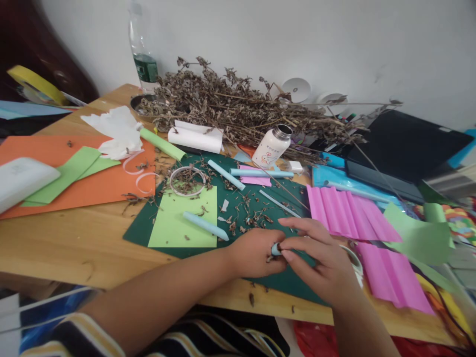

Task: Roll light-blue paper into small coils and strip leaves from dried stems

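My left hand [255, 253] is closed around a small light-blue rolled paper tube [275, 249], only its end showing. My right hand [316, 258] pinches the same tube's end with thumb and forefinger, other fingers stretched out. Both hands rest over the near edge of a dark green cutting mat [148, 225]. A light green paper sheet [186, 218] lies on the mat with another blue paper roll [205, 225] across it. More blue rolls [225, 174] lie farther back. A ring of tape [188, 181] sits above the green sheet.
Dried twigs [238, 106] are piled at the back, with crumbs scattered over the mat. A white bottle [272, 145] lies near them. Pleated pink paper [357, 218] lies right, orange paper [74, 183] left, a plastic water bottle [143, 54] behind, a laptop [401, 144] far right.
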### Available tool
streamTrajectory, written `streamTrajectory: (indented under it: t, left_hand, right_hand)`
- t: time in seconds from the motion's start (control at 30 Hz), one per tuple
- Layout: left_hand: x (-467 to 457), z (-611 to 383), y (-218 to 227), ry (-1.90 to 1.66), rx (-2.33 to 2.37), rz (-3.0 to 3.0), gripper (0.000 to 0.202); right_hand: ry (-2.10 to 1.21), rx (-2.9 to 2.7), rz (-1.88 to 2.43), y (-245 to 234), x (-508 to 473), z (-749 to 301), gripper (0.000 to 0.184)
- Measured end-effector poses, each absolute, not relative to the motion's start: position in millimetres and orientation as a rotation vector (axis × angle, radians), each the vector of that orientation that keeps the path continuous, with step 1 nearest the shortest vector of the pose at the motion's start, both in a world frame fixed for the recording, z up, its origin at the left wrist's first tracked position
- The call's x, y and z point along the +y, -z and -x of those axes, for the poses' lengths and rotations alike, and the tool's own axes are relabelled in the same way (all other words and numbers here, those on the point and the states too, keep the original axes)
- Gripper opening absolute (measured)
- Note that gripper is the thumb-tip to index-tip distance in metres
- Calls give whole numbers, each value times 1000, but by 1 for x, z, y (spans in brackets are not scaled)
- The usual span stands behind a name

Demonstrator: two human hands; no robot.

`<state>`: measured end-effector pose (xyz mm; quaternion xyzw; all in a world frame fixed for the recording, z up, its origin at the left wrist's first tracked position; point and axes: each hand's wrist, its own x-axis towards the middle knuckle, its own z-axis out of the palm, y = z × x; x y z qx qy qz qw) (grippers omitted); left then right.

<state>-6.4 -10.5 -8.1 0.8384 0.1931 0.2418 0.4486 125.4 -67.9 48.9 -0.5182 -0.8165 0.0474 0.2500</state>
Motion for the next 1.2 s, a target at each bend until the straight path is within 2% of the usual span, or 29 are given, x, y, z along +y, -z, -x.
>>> streamTrajectory:
  t: [0.13,0.27,0.33,0.43,0.53,0.77,0.93,1.07,1.2]
  left_hand:
    - [-10,6,8,-590,465,-2095,16]
    - [-12,4,10,-602,386,-2133,16]
    - [-13,4,12,-611,388,-2130,16]
    - [-13,4,12,-624,438,-2111,12]
    - [-13,5,11,-618,481,-2082,8]
    - [-11,7,9,-586,475,-2040,17]
    - [-11,7,11,-657,415,-2049,22]
    - [-11,7,9,-635,465,-2066,21]
    - [-12,7,8,-606,487,-2050,12]
  right_hand:
    - [-86,-2409,1376,-56,-70,-127,19]
    - [-47,-2510,1434,-62,-74,-125,12]
    - [-59,-2493,1410,-61,-76,-127,14]
    - [-116,-2207,1309,-53,-80,-132,23]
    - [-99,-1861,1246,-44,-81,-137,25]
    - [9,-2229,1243,-40,-75,-130,24]
    - [-89,-2383,1327,-46,-73,-130,21]
    - [-128,-2476,1335,-55,-74,-136,22]
    - [-90,-2285,1369,-55,-77,-140,18]
